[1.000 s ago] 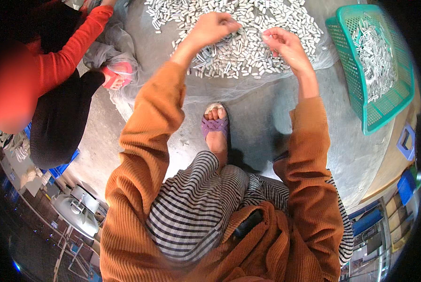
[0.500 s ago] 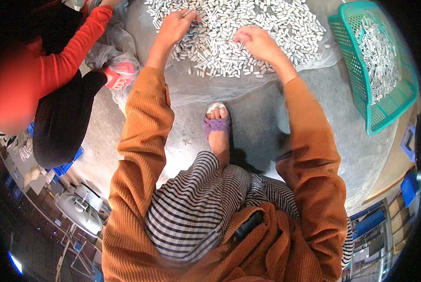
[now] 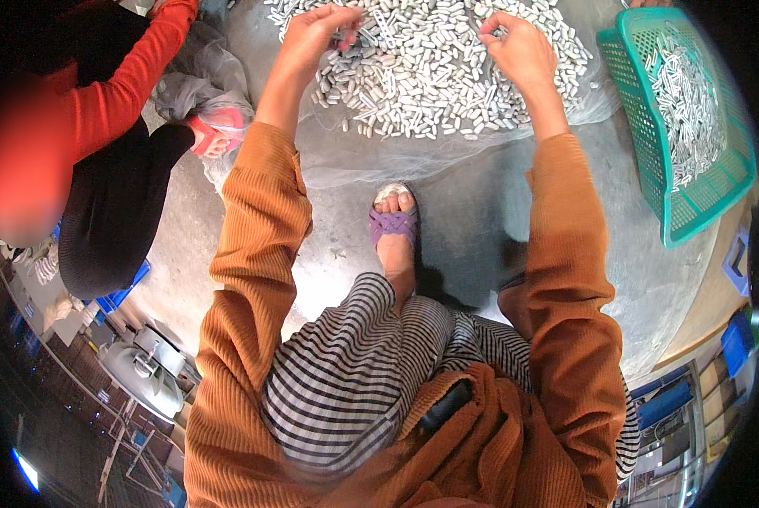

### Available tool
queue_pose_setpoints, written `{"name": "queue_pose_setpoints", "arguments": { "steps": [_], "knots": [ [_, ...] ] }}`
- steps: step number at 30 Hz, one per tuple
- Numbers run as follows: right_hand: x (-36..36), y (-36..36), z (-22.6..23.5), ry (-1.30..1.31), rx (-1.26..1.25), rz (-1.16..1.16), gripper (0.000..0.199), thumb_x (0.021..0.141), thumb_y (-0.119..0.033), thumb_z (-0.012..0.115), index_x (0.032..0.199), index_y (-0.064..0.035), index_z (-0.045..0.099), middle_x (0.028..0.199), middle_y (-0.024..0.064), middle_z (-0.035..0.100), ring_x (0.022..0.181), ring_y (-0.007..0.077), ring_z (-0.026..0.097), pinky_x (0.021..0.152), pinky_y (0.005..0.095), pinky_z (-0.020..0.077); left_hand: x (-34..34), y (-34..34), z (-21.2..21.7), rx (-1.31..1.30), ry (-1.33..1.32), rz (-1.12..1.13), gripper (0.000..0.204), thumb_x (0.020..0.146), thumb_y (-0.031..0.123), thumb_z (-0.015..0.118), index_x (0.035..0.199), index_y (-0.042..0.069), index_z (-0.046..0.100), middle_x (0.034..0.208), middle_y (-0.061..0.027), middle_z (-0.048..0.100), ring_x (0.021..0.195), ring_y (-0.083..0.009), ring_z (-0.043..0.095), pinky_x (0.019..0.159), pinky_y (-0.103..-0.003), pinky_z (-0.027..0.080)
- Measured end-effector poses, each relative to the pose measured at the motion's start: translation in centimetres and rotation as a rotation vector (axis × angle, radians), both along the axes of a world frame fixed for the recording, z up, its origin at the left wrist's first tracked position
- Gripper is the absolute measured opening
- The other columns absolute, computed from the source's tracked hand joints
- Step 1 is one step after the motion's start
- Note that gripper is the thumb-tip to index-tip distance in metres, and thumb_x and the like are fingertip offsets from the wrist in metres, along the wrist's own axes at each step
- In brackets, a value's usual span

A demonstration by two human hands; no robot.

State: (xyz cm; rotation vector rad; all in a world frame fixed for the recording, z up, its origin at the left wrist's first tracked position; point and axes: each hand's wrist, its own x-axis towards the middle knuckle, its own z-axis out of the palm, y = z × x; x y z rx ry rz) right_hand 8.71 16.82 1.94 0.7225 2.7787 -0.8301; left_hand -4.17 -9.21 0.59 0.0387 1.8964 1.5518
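Floor [image 3: 337, 233] bears sheer sheet [image 3: 354, 161] strewn with pale pellets [image 3: 413, 93]; left hand [image 3: 312, 32], right hand [image 3: 525, 52] curl above, grip unclear; green basket [image 3: 635, 114] right.

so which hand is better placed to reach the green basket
Probably the right hand: it is toward the right of the pale pieces, nearer the green basket. The left hand is toward their left, farther away.

Smooth grey floor [image 3: 339, 241], bright light patch [image 3: 318, 284], shelving [image 3: 718, 402] lower right

No readable lettering, apparently.
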Motion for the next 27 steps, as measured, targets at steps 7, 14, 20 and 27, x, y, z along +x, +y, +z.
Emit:
{"name": "queue_pose_setpoints", "arguments": {
  "steps": [7, 14, 20, 27],
  "knots": [
    [0.8, -1.2, -0.8, -0.112, 0.126, 0.032, 0.026, 0.075, -0.039, 0.067, 0.083, -0.0143, 0.070, 0.083, 0.0112, 0.069, 0.083, 0.0313, 0.065, 0.069, 0.0430, 0.0507, 1.6, 3.5, -1.4, -0.726, 0.840, -0.357, 0.038, 0.076, 0.045, 0.069, 0.086, 0.009, 0.073, 0.060, -0.0039, 0.062, 0.054, -0.0117, 0.057, 0.053, -0.026, 0.044],
    [0.5, -1.4, -2.5, -0.079, 0.146, 0.013, 0.027, 0.073, -0.030, 0.066, 0.084, -0.0050, 0.070, 0.087, 0.0177, 0.068, 0.079, 0.0320, 0.066, 0.074, 0.0415, 0.0510, -0.9, 3.8, -1.2, -0.372, 0.160, -0.245, 0.028, 0.077, 0.033, 0.068, 0.085, 0.007, 0.070, 0.071, 0.0001, 0.063, 0.064, -0.0102, 0.056, 0.062, -0.026, 0.044],
    [4.3, 2.7, -0.3, 0.154, -1.101, -0.083, 0.025, 0.083, -0.024, 0.062, 0.097, -0.0041, 0.064, 0.076, 0.0050, 0.064, 0.067, 0.0154, 0.060, 0.060, 0.0264, 0.0451, -3.6, 0.2, -0.1, 0.001, -0.134, -0.123, 0.023, 0.084, 0.031, 0.064, 0.092, 0.011, 0.069, 0.085, 0.0048, 0.061, 0.072, -0.0064, 0.050, 0.066, -0.023, 0.039],
    [2.6, -1.8, 0.7, 0.136, -0.911, -0.035, 0.023, 0.085, -0.027, 0.064, 0.096, -0.0078, 0.066, 0.072, -0.0002, 0.060, 0.065, 0.0091, 0.052, 0.057, 0.0234, 0.0419, -4.7, -2.7, -1.6, -0.599, 0.302, -0.263, 0.044, 0.076, 0.048, 0.068, 0.088, 0.005, 0.071, 0.069, -0.0096, 0.066, 0.061, -0.0195, 0.063, 0.059, -0.031, 0.049]
  ]
}}
